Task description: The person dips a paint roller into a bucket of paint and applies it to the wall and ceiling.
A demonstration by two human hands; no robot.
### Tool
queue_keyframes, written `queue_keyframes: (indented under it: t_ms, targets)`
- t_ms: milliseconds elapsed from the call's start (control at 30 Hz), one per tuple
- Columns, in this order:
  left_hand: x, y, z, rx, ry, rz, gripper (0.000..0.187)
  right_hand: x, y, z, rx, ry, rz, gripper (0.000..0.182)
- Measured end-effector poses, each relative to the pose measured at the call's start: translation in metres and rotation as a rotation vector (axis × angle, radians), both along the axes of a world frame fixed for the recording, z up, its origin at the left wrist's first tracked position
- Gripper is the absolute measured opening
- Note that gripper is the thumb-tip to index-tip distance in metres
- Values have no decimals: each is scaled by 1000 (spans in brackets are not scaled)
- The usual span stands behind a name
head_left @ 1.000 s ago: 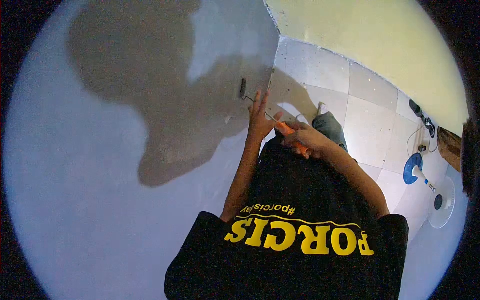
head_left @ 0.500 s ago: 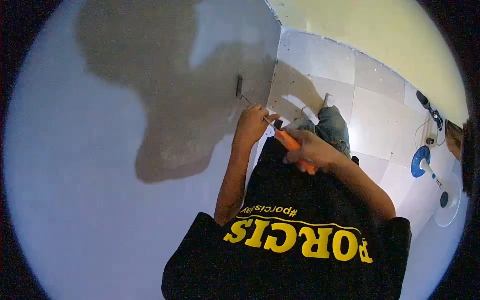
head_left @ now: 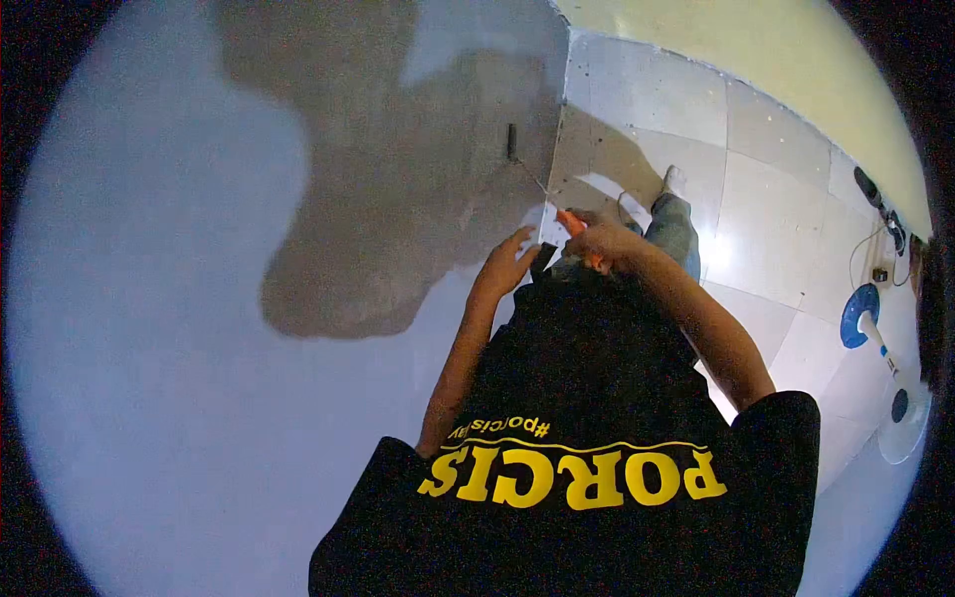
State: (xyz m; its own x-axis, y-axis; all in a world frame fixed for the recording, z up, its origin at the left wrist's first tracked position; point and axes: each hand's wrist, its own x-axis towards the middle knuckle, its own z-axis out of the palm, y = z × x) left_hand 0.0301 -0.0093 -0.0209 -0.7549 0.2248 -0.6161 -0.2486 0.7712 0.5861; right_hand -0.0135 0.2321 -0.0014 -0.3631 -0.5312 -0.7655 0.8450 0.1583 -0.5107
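My right hand (head_left: 605, 245) is wrapped around the orange handle of a small paint roller (head_left: 571, 221). From the handle a thin metal rod runs up and left to the dark, narrow roller head (head_left: 511, 141), which is at the blue-white wall (head_left: 169, 328) near its bottom edge. My left hand (head_left: 505, 261) is apart from the roller, fingers spread and close to the wall, just left of a small black item (head_left: 542, 261) in front of my shirt.
Pale tiles (head_left: 771, 199) cover the floor, meeting a yellowish wall (head_left: 776, 45). At the right stand a blue-and-white fan-like object (head_left: 860, 316), a cable and dark shoe-like items (head_left: 867, 187). My foot (head_left: 674, 181) is on the tiles. My shadow falls across the wall.
My left hand has let go of the roller's rod and drawn back with fingers spread. My right hand has moved the roller forward along the wall; the view has shifted slightly.
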Motion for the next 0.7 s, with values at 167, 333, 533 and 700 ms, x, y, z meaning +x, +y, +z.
queue_keyframes:
  t_ms: [167,333,533,700]
  targets:
    - [86,-70,-43,-57,-295,194,42,22,10,67,-63,80,32,65]
    - [218,-169,-148,-173,-158,22,36,28,22,37,-41,-14,-55,52]
    - [200,-158,-114,-70,-79,58,40,37,1,-42,49,-88,-162,53]
    - [155,-109,-85,40,-87,380,49,49,7,-44,-29,-24,-97,43]
